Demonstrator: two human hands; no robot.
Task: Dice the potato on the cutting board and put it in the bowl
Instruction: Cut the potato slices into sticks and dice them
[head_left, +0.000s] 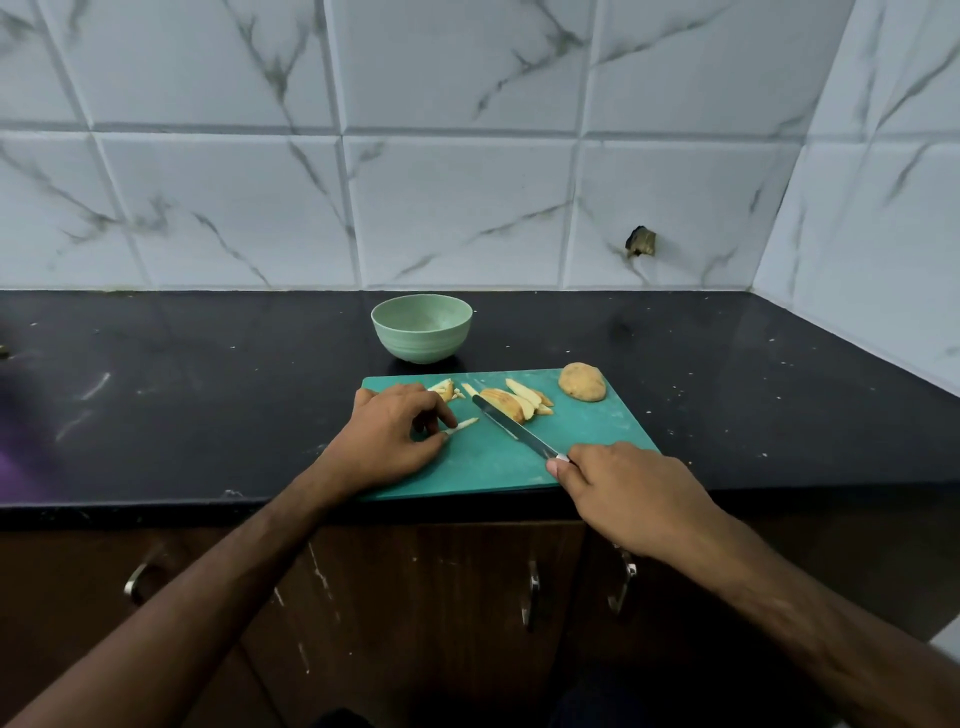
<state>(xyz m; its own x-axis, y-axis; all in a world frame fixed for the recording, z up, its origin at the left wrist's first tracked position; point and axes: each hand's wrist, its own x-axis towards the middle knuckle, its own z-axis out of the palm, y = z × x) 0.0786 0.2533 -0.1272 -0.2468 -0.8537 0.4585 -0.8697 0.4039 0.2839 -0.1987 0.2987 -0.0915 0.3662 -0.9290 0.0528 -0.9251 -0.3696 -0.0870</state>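
My left hand (387, 435) pinches thin potato strip (462, 424) on cutting board (597, 431). Right hand (623, 488) grips knife (511, 423) handle. Strip light, stiff, likely wet-slippery, snaps easily: pin near end, fingertips tucked. Slices (519, 402), uncut half (582, 382) behind; bowl (421, 327) on bench beyond.

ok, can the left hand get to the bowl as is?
Probably yes. The left hand pinches a potato strip, but the green bowl stands just beyond the cutting board with nothing between.
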